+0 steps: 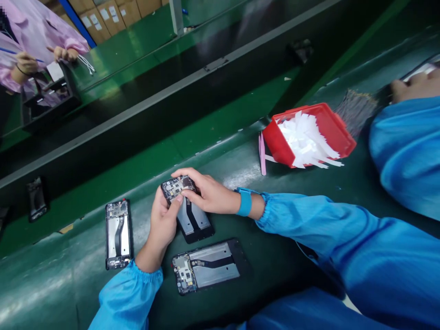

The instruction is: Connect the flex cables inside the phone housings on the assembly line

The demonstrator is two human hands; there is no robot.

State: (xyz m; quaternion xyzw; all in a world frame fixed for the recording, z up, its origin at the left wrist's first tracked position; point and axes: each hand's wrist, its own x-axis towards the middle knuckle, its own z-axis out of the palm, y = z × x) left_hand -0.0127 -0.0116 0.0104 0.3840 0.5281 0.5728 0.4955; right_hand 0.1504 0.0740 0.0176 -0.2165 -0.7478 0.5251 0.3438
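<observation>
Head view: the left hand (pixel 164 221) is cradling an opened phone (pixel 187 208) from its left edge, steadying it on the green counter (pixel 240 169), while the right hand (pixel 202 192) is pinching at the circuit board near the top end, thumb and forefinger closing on it. Two more opened phones are lying flat close by, one (pixel 118 233) to the left, one (pixel 206 266) just below, making three. One red bin (pixel 278 142) of white strips is sitting farther right, beside one pink stick (pixel 262 153).
</observation>
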